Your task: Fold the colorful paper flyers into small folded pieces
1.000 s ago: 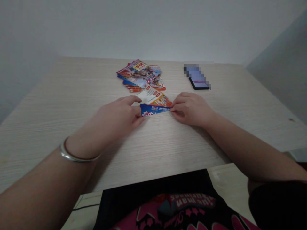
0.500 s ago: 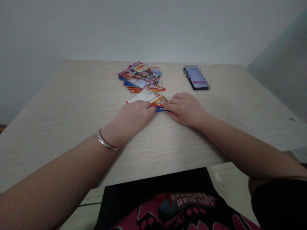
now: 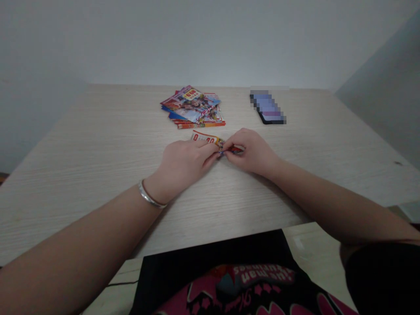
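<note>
A small colourful paper leaflet (image 3: 207, 138), folded into a narrow strip, lies on the light wooden table (image 3: 98, 144) between my hands. My left hand (image 3: 184, 162), a silver bangle on its wrist, pinches the strip's near edge with closed fingers. My right hand (image 3: 250, 151) pinches the strip's right end, fingers curled. The two hands touch at the fingertips and hide most of the leaflet.
A loose stack of colourful leaflets (image 3: 193, 107) lies just beyond the hands. A dark phone (image 3: 269, 109) rests to the right of the stack. The table's near edge runs above my lap, and walls close in behind and at the right.
The leaflet has been folded smaller, from a wide sheet with a blue edge showing to a narrow strip. My hands have drawn together until the fingertips meet.
</note>
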Demonstrator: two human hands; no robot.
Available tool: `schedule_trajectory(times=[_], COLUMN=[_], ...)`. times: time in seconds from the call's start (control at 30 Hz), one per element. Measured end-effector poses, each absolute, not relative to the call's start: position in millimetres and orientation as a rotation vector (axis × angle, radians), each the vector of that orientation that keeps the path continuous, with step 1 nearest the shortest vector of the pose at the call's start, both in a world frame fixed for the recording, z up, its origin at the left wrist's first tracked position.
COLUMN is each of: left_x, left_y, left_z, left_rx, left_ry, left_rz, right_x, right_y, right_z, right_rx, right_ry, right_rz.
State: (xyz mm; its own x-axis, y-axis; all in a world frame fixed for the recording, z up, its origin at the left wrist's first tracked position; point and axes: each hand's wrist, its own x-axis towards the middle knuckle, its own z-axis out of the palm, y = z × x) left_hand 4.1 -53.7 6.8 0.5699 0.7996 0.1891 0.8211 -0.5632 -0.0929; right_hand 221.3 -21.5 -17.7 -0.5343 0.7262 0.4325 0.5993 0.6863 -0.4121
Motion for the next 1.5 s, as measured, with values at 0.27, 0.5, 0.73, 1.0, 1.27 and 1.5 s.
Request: schedule_trajectory(times=[0.27, 0.5, 0.73, 1.0, 1.27, 1.5], left_x=[3, 1, -2, -6, -16, -20], left_y=[-57, -56, -54, -51, -42, -40], left_z=[5, 10, 12, 14, 11, 11], left_rx=[-2.602, -2.628, -2.574, -2.598, -2.569, -2.534], left_ry=[-1.392, -1.352, -1.352, -1.307, -1.291, -1.148], left_rz=[-0.273, -0.290, -0.249, -0.287, -0.411, -0.447], right_x=[215, 219, 228, 238, 258, 259], right_y=[-23, -20, -14, -7, 9, 4], right_z=[-17, -23, -27, -30, -40, -36], right_rx=[-1.055, -0.955, -0.989, -0.964, -0.997, -0.879], right_ry=[-2.241, -2.149, -2.151, -2.155, -2.121, -2.020], right_rz=[0.391, 0.415, 0.387, 0.432, 0.489, 0.341])
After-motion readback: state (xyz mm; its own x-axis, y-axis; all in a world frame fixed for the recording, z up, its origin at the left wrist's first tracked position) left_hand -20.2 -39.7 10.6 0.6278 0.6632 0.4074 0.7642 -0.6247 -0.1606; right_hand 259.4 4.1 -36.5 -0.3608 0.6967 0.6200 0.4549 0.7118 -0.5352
